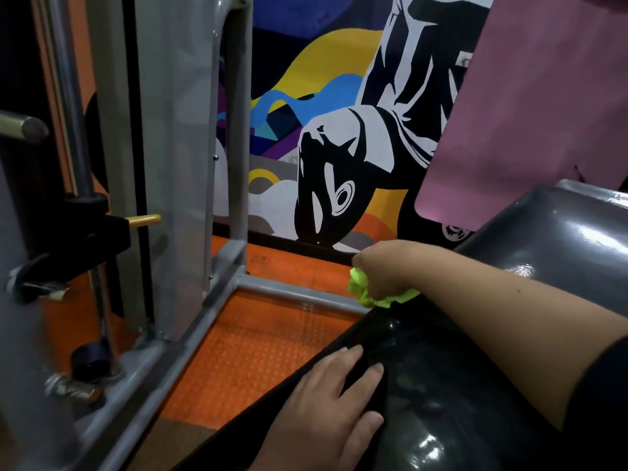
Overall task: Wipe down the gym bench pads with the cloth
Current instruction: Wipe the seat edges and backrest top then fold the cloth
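Here the right hand reaches across to the far edge of the glossy black vinyl seat pad, its grip bunched tight around a crumpled lime-green cloth, which pokes out below and to the left of the knuckles and rests against that far edge. The left hand lies flat with straight fingers on the near left side of the same pad, holding nothing, apparently steadying it. The pad's long axis seems to run from the near right toward the far left, so nearly all of its shiny top lies nearward of the cloth, between the two hands; the coming stroke probably has to pull the cloth back along that axis toward the person, and the right hand, already on the cloth, is the one placed to do it. A second dark grey glossy cushion rises to the right, just beyond the right forearm, and likely needs wiping too. Beyond the pad's left side sit an orange textured floor mat and a grey metal machine frame, with a bright painted mural on the far wall.
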Action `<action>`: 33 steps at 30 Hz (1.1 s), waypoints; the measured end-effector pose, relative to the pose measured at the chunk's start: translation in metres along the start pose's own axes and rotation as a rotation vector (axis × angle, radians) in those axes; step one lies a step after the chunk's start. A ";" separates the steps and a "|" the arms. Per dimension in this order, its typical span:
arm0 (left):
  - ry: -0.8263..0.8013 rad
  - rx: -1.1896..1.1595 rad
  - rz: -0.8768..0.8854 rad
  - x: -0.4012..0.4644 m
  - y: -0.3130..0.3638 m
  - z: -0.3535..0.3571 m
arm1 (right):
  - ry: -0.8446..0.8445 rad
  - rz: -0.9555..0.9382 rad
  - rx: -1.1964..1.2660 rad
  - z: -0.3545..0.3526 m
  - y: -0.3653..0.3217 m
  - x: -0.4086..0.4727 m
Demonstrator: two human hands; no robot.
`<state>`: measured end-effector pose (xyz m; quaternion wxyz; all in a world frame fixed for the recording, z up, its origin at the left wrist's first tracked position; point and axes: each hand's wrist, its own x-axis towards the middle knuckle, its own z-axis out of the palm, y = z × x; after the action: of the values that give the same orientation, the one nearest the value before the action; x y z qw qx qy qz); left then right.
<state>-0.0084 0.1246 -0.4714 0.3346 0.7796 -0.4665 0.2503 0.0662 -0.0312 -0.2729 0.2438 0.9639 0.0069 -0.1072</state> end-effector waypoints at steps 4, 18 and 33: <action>0.005 0.005 -0.027 -0.014 0.000 -0.005 | 0.003 -0.058 0.114 0.010 -0.011 0.008; -0.151 0.118 -0.040 -0.050 -0.018 -0.016 | -0.068 -0.142 0.135 0.023 -0.067 0.016; -0.221 0.137 -0.071 -0.073 -0.045 -0.019 | -0.088 -0.230 0.109 0.037 -0.116 0.023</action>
<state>-0.0020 0.1950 -0.5235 0.2359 0.8395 -0.4543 0.1822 0.0734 0.0527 -0.3640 0.1772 0.9629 0.1009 -0.1770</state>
